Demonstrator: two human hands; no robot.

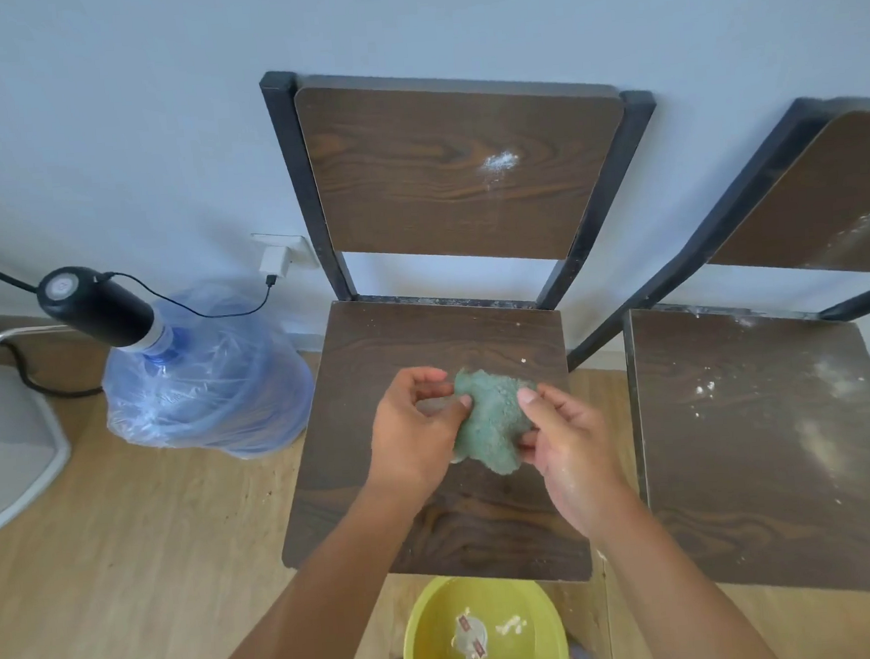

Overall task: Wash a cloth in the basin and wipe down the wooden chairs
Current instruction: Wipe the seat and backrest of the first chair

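A crumpled green cloth point(491, 423) is held over the seat of the middle wooden chair point(373, 364). My left hand point(414, 433) pinches its left edge and my right hand point(570, 448) grips its right side. White powder marks the chair's backrest point(501, 161). A second wooden chair point(770, 439) stands to the right, its seat dusted with white powder. A yellow basin point(423, 633) with water sits on the floor below the middle chair's front edge.
A large blue water bottle point(211, 391) in a plastic bag, topped with a black pump point(96, 304), stands left of the chair. Its cable runs to a wall charger point(276, 260). A grey-white object point(9, 451) lies at far left on the wooden floor.
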